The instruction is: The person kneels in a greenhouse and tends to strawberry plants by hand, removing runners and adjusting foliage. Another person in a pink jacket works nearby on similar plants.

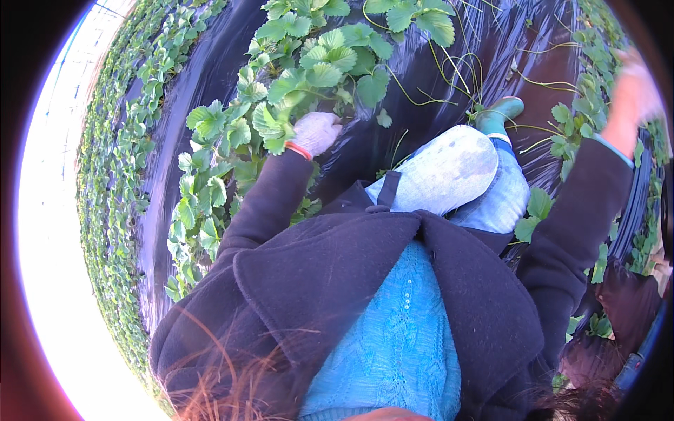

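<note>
My left hand, in a pale knitted glove with a red cuff, is low among the leaves of a strawberry plant. Its fingers curl away from view, so whether they hold anything is hidden. A folded leaf lies against the wrist. Out at the far right, my right hand looks bare and is blurred. It is over or beside another row of strawberry plants, and its fingers cannot be made out clearly.
Shiny dark plastic mulch covers the ground between rows, with thin runners across it. My green boot stands on it. More plant rows curve along the left. Dark cloth shows at lower right.
</note>
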Demonstrator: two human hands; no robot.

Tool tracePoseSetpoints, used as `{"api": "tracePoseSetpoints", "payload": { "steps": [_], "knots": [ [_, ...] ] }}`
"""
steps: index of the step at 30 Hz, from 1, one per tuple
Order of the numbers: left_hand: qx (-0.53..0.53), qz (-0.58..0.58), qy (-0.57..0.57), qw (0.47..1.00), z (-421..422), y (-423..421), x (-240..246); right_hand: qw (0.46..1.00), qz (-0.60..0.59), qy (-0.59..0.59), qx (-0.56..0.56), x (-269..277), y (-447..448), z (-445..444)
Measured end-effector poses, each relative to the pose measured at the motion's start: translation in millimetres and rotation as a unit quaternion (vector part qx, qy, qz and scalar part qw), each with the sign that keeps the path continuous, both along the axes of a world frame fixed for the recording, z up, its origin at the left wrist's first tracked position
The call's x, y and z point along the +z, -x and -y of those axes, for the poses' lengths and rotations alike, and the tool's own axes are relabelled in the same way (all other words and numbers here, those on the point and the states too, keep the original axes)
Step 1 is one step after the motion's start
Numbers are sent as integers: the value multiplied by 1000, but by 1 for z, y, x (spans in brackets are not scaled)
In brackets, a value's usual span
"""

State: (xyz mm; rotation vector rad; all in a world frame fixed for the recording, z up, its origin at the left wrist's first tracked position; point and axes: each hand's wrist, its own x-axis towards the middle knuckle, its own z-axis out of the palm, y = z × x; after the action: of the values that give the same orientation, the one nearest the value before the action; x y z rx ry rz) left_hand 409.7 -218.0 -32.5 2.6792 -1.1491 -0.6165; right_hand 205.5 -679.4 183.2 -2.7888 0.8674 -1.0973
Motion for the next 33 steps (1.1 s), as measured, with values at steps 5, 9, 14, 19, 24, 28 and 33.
{"api": "tracePoseSetpoints", "payload": {
  "steps": [5,9,14,19,24,28,33],
  "knots": [
    [-42,84,25,995,19,25,-3,958,-262,-118,19,-117,-36,-43],
    [-22,73,22,997,15,21,-1,863,-173,-35,473,-184,-77,-150],
    [14,63,13,998,-1,8,4,865,-240,-292,331,-216,-138,-268],
    [131,46,56,989,-9,11,10,860,-304,-305,274,-255,-174,-277],
    [114,35,109,987,5,8,13,855,-305,-318,274,-282,-171,-262],
    [101,-39,149,983,20,14,14,888,-231,-333,218,-276,-169,-252],
    [-59,-26,177,982,44,41,9,887,3,-435,154,-256,-167,-226]
  ]
}}
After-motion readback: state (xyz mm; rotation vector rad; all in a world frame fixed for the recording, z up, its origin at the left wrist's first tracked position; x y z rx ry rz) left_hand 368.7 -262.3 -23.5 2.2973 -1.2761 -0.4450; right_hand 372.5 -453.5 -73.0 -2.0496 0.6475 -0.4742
